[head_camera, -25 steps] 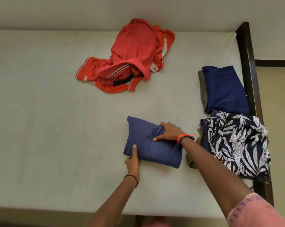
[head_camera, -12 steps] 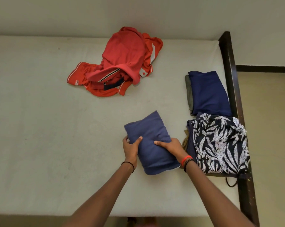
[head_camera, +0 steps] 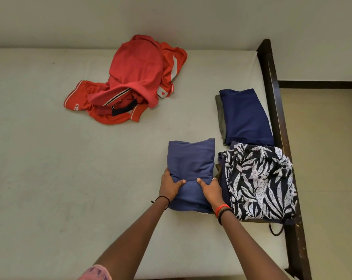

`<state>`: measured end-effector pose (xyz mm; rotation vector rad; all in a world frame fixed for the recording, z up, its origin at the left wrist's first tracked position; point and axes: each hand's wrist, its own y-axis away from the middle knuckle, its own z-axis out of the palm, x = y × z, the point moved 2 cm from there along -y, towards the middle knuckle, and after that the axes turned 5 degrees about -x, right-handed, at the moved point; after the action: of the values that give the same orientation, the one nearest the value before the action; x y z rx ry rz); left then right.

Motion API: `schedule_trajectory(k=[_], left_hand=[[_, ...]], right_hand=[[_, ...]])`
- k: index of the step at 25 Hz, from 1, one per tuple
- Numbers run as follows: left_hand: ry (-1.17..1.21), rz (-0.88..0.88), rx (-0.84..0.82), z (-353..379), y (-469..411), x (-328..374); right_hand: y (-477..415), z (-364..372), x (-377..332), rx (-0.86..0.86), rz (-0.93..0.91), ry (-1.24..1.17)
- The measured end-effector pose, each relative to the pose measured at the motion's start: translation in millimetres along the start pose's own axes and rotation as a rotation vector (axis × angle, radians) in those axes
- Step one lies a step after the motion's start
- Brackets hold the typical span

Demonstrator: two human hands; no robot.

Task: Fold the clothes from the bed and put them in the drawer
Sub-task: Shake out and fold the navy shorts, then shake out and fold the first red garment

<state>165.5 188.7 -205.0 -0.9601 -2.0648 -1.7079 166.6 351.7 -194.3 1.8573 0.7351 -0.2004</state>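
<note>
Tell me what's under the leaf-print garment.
A navy layer and a scrap of brown cloth peek out at the leaf-print garment's left edge. How much more lies beneath is covered.

The folded blue garment (head_camera: 191, 158) is swinging round from lying crosswise to pointing away from the person, and is sliding right to sit just beside the leaf-print pile (head_camera: 260, 178). The left hand (head_camera: 170, 187) is moving from a one-finger touch on its near edge to gripping its left side. The right hand (head_camera: 210, 188) is moving off the top to grip the right side.
</note>
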Motion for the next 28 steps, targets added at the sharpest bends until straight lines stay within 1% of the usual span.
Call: schedule_trajectory(k=[3,6,9,11,13,17,20,22,23,24,25,27,28], left_hand=[[-0.009,-0.031,-0.019,0.5,-0.7,2.1],[-0.024,-0.096,-0.075,-6.6,8.0,9.8],[-0.118,-0.172,-0.124,-21.6,18.6,24.8],[-0.201,-0.164,-0.112,-41.1,19.6,43.1],[-0.254,-0.107,-0.057,-68.6,15.1,66.1],[-0.353,0.069,0.130,-140.7,-4.2,116.4],[-0.462,0.222,0.359,-201.4,-29.6,143.8],[-0.598,0.334,0.538,-234.5,-51.3,156.7],[-0.663,0.375,0.596,-247.7,-61.7,160.7],[-0.719,0.398,0.627,-259.5,-72.2,163.5],[-0.780,0.406,0.619,-268.6,-81.9,164.5],[-0.902,0.385,0.549,-281.9,-100.5,161.5],[-0.959,0.377,0.519,-284.8,-107.8,160.8]], right_hand=[[5.7,-0.6,-1.2,0.021,-0.011,0.055],[19.2,-3.7,-10.6,0.059,-0.037,0.162],[35.2,-16.8,-36.5,0.062,-0.041,0.272],[38.6,-27.6,-62.5,0.076,-0.087,0.362],[36.6,-35.7,-93.6,0.077,-0.158,0.426],[22.0,-36.2,-159.3,0.095,-0.358,0.555],[6.8,-17.0,-215.5,0.096,-0.452,0.553],[-6.8,-0.4,-249.7,0.110,-0.520,0.545],[-14.2,8.2,-264.6,0.109,-0.554,0.528],[-23.0,19.2,-278.6,0.089,-0.585,0.498],[-30.1,30.2,-291.5,0.052,-0.614,0.468],[-45.5,56.5,-314.9,-0.030,-0.660,0.462],[-52.0,68.1,-325.4,-0.061,-0.676,0.497]])
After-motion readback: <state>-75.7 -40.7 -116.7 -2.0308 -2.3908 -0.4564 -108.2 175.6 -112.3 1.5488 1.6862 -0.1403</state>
